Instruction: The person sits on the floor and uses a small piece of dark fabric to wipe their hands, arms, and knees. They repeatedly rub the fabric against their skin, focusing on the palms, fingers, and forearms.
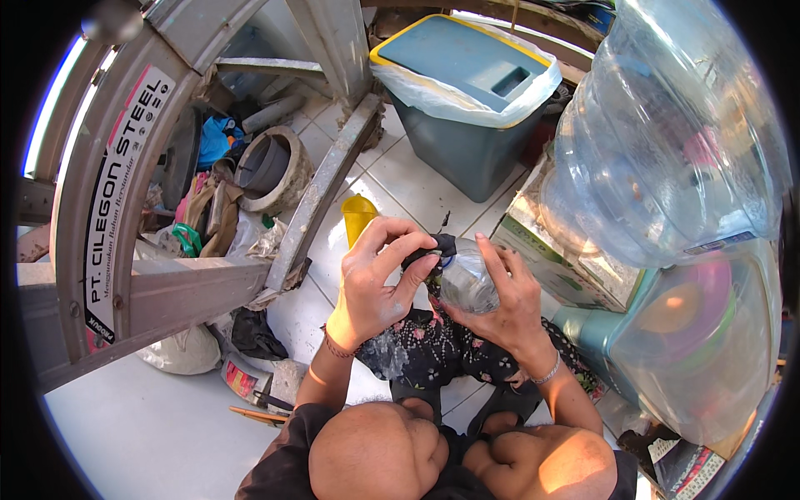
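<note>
My right hand [510, 302] is wrapped round a small clear plastic container [468, 282], held tilted above my lap. My left hand [375, 285] pinches a piece of dark, limp material [437, 247] between thumb and fingers at the container's upper left end. Whether this material is a strip of cloth or plastic, I cannot tell. Black cloth with a flower pattern [412, 340] lies below both hands, near my feet. Just beyond my left hand stands a yellow plastic tube or cup [358, 218] on the tiled floor.
A grey bin with a blue lid [467, 75] and white liner stands ahead. On the right, a large clear water jug [658, 158] rests by a cardboard box [554, 242] and a translucent tub [692, 342]. A metal ladder frame [125, 200] and a clay pot [279, 171] are at left.
</note>
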Action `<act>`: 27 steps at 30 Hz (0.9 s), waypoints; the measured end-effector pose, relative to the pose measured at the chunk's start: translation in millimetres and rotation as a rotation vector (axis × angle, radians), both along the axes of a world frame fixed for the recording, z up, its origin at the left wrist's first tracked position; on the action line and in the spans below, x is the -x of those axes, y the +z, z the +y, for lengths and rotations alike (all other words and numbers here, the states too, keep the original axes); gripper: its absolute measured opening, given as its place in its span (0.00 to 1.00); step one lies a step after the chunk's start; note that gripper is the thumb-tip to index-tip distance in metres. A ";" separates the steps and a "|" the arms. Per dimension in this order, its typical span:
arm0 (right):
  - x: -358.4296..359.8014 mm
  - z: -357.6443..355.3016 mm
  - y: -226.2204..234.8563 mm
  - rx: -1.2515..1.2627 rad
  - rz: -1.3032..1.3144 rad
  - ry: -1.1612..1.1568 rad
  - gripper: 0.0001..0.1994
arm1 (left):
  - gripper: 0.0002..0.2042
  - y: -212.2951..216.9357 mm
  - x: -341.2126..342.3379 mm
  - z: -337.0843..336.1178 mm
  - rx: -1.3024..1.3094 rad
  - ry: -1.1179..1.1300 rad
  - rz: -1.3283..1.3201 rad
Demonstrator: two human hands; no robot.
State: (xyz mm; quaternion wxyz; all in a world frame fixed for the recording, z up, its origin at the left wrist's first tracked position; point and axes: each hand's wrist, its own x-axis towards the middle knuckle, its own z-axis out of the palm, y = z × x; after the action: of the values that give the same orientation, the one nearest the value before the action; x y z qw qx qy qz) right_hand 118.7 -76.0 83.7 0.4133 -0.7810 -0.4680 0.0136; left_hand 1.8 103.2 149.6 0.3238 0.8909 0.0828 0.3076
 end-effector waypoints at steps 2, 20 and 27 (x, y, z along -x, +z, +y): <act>1.6 -3.1 1.8 0.013 -0.027 0.007 0.49 | 0.09 0.5 0.9 -0.3 0.139 -0.001 0.033; 19.8 -10.8 76.7 0.283 -0.070 0.041 0.48 | 0.17 -13.9 27.8 -11.4 0.216 0.076 -0.126; 16.8 1.9 135.1 0.418 -0.241 0.137 0.46 | 0.14 -33.4 21.2 -14.1 0.430 0.121 -0.215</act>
State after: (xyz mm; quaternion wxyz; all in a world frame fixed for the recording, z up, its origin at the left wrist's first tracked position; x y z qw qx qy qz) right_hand 101.9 -74.1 218.8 0.1820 -0.8121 -0.5527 0.0447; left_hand -19.4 89.1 116.2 0.4941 0.7570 0.1646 0.3946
